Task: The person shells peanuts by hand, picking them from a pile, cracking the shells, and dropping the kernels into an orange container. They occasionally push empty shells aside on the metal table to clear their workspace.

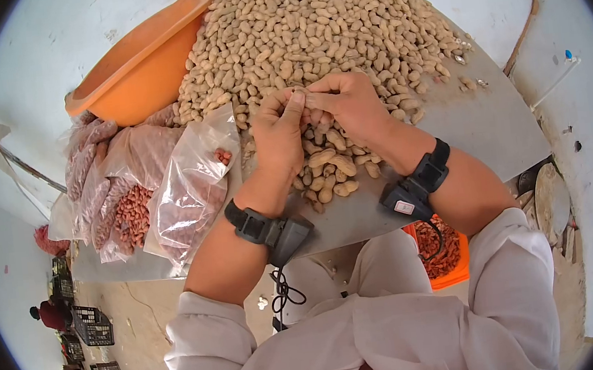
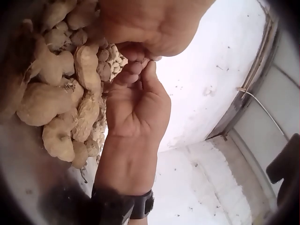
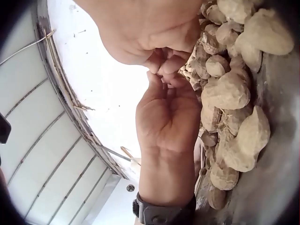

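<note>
Both hands meet over the near edge of a large heap of unshelled peanuts (image 1: 316, 24), thumbs and forefingers touching tip to tip. The left hand (image 1: 278, 135) pinches a small peanut, which the fingers mostly hide. From the other side the right hand (image 1: 355, 110) pinches at the same spot, its other fingers curled inward. Below the hands, a loose spread of peanuts (image 1: 327, 171) lies on the grey tabletop (image 1: 480, 144). In the left wrist view the right hand (image 2: 136, 105) faces the camera palm first; the right wrist view shows the left hand (image 3: 166, 117) likewise.
An orange basin (image 1: 146, 60) leans at the back left. Clear plastic bags (image 1: 192, 189) with reddish kernels (image 1: 133, 215) lie left of the hands. Under the table's front edge stands an orange container (image 1: 463, 258) of red pieces. Black crates (image 1: 93, 326) and people are on the floor left.
</note>
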A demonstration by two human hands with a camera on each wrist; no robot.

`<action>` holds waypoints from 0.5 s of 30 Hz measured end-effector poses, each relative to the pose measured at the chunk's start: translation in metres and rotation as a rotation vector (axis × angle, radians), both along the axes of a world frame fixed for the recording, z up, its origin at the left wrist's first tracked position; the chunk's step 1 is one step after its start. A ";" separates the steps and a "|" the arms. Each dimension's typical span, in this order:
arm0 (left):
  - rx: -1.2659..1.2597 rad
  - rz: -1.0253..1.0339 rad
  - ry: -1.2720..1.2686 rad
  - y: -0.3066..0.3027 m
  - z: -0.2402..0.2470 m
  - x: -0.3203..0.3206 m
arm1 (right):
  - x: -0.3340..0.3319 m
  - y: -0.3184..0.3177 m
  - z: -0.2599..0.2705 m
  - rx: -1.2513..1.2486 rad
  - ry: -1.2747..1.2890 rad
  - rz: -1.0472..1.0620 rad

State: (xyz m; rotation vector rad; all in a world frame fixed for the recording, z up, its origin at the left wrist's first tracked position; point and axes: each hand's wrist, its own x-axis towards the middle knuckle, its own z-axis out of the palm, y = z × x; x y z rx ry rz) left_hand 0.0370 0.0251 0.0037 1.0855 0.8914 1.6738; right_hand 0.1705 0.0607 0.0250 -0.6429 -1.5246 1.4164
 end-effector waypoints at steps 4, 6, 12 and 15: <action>0.013 0.024 0.033 0.001 0.000 0.002 | -0.001 -0.002 -0.001 -0.092 0.105 0.022; 0.018 0.044 -0.014 -0.001 0.001 0.004 | -0.002 -0.002 -0.003 -0.147 0.173 0.028; 0.019 0.036 -0.157 -0.007 0.010 0.011 | -0.005 0.001 -0.010 -0.262 0.364 0.033; 0.024 -0.007 -0.205 -0.006 0.008 0.010 | -0.008 0.003 -0.012 -0.157 0.372 -0.008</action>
